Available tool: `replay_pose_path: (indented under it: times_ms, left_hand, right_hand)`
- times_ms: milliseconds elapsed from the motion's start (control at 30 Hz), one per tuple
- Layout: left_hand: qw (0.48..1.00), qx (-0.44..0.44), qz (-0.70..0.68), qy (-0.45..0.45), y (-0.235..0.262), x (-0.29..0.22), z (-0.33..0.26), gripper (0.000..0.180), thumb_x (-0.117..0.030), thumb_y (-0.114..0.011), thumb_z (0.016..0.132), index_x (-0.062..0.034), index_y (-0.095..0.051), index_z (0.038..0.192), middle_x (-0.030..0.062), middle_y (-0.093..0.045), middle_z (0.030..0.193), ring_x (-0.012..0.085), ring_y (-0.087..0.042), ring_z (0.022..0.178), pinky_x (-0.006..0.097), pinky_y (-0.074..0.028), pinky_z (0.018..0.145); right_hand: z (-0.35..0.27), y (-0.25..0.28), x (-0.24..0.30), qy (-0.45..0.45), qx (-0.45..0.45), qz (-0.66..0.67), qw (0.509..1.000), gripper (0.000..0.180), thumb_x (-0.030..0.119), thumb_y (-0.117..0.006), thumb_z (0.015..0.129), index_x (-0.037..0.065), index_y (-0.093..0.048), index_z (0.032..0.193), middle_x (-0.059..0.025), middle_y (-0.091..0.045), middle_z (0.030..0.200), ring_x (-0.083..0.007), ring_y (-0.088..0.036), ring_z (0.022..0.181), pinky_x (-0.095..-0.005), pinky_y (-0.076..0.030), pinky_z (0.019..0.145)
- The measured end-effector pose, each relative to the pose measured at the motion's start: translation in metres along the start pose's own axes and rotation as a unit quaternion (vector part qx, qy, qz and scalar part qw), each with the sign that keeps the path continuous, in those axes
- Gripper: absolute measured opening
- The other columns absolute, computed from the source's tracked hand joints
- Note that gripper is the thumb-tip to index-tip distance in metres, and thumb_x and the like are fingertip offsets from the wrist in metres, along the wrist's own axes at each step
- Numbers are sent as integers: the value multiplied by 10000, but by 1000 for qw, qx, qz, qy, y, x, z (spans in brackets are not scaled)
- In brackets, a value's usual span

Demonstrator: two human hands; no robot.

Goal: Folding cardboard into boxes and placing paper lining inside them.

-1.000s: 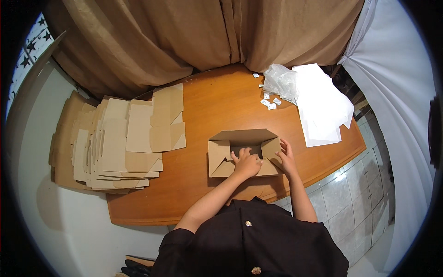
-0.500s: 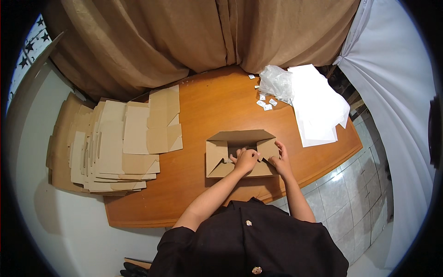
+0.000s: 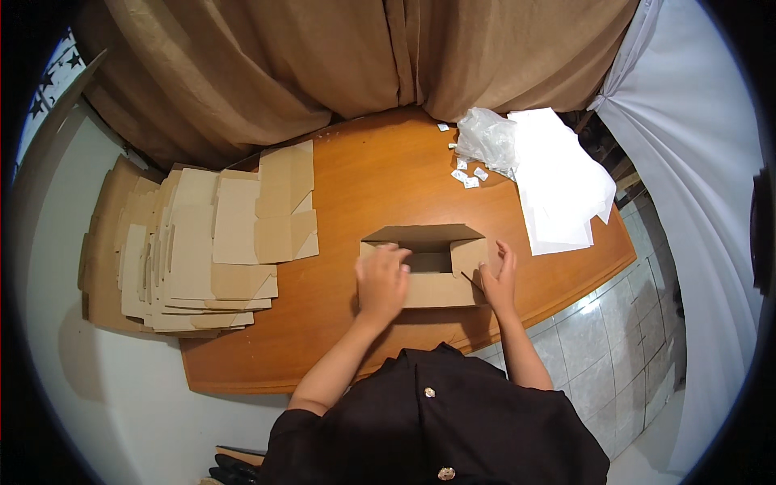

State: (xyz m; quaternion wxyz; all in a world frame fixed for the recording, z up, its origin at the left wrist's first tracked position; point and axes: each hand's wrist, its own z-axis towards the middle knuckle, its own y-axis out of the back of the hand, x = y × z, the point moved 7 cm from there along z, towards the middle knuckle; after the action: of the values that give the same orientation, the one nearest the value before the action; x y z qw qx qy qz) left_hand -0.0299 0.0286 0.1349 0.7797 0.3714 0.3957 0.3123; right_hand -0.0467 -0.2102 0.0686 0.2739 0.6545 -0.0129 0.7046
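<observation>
A brown cardboard box [image 3: 440, 293] stands in front of me on the table, its top open and its far flap raised. Over the box's left end lies my left hand [image 3: 383, 283], with fingers reaching toward the opening and nothing visible in them; they partly hide the left flap. At the right end, my right hand [image 3: 499, 281] rests by the near corner, its thumb against the right flap [image 3: 466, 257] and its fingers apart outside the wall. A dark slit shows beside that thumb. Inside the opening, the box's brown bottom is visible.
A pile of flattened cardboard boxes [image 3: 190, 234] covers the table's left end. At the back right lie a crumpled clear plastic bag [image 3: 487, 137], several small white packets [image 3: 471, 183] and white paper sheets [image 3: 558, 186]. Brown curtains [image 3: 267, 65] hang behind the table [image 3: 364, 178].
My left hand has come out of the box's opening and moved left over the left flap. The near flap now lies flatter along the front. My right hand stays at the right end.
</observation>
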Motion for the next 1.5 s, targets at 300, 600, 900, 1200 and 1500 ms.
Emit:
replay_pose_path:
  times_ms: [300,600,900,1200,1500]
  left_hand:
    - [913,57,-138,380,-37,114,-39,1060,-450,-762,637,-82,-145,1417,228,-330,1369,375,-341,1260,462,-314,1011]
    - [918,24,-166,359,-33,108,-37,914,-400,-723,690,-69,-238,1390,183,-378,1345,356,-352,1248,424,-313,1013]
    - [998,50,-3,42,-41,-20,-12,315,-313,-596,796,-96,-611,1023,140,-390,1317,284,-269,1294,687,-137,925]
    - [992,115,-24,55,-80,-23,-11,253,-327,-547,852,-104,-600,958,134,-367,1327,300,-252,1294,703,-150,908]
    - [995,90,-22,45,-78,-24,-11,244,-332,-548,852,-111,-592,945,129,-365,1320,297,-256,1286,699,-158,909]
  right_hand:
    - [-50,-96,62,266,103,-348,893,328,383,-539,824,100,-601,978,-91,-488,1213,-281,-353,1252,-655,-12,986]
    - [-44,-84,63,212,117,-313,918,306,350,-539,823,116,-595,1012,-94,-456,1246,-297,-312,1276,-672,-9,980]
    - [32,6,-6,-88,-16,-228,969,665,370,-646,747,134,-375,1306,-154,-400,1297,-326,-300,1275,-600,-164,1013]
    - [19,-34,-43,-144,149,-12,978,906,340,-782,631,47,-308,1346,-208,-439,1255,-303,-429,1177,-415,-367,970]
    - [17,-37,-59,-152,155,84,972,777,303,-722,694,44,-346,1323,-186,-434,1280,-291,-487,1124,-355,-400,930]
